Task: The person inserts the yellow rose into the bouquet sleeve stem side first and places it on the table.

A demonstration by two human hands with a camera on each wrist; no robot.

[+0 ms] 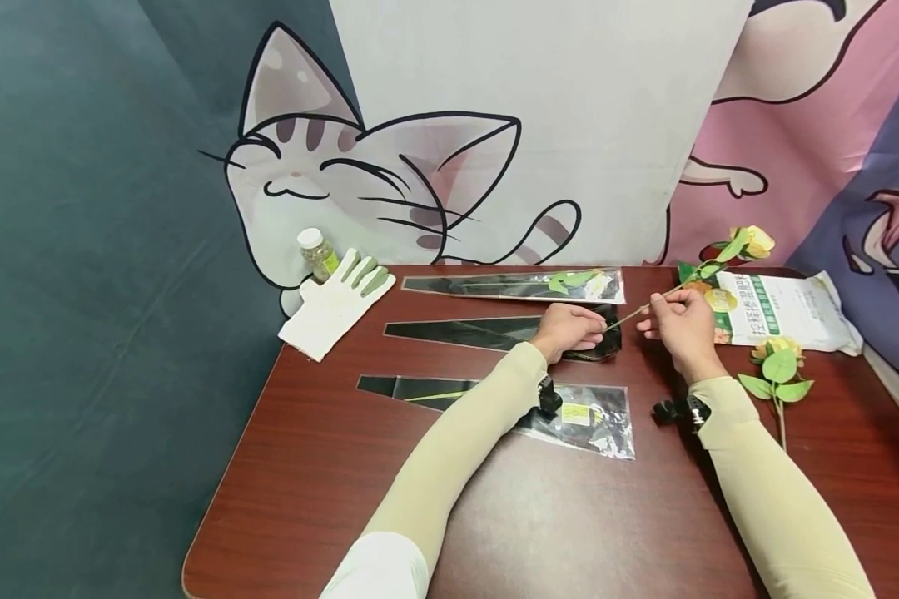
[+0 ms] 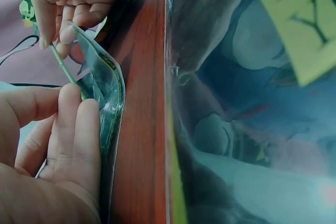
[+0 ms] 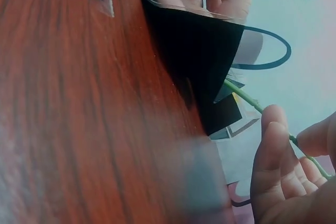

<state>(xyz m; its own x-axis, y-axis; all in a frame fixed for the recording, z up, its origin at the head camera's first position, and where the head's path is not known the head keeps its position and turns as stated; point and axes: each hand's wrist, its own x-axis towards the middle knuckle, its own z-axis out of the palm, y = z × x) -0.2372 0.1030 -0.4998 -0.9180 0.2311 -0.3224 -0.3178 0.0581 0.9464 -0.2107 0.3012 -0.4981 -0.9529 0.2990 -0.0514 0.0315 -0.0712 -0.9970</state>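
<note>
Surface: red-brown wood-grain table [image 1: 330, 474], glossy in front. White backdrop [image 1: 584, 75] behind it with a cartoon cat [image 1: 300, 162]; dark green cloth [image 1: 82, 333] at the left, pink and violet cloth at the right. Far left corner: jar [image 1: 318, 256] with a white cap, glove [image 1: 337, 308] just beside it. Far right: printed bag [image 1: 787, 312], with a spare rose [image 1: 779, 366] nearer the person. Three tapered sleeves lie in rows at centre, wide ends right — far sleeve [image 1: 487, 286] with leaves inside, middle sleeve [image 1: 449, 333], near sleeve [image 1: 419, 391] with a yellow label.

Pose: both arms extend forward, a camera strapped at each wrist. Right hand [image 1: 682, 329] is raised right of the middle sleeve, thumb and fingers clamped on the stem of the rose [image 1: 752, 243]. The rose slants, bloom up over the bag, stem running down-left to the middle sleeve's gaping mouth. Left hand [image 1: 569, 330] is at that mouth, fingers bent, fingertips against the stem's lower stretch — cannot tell whether it clamps film, stem or both.
</note>
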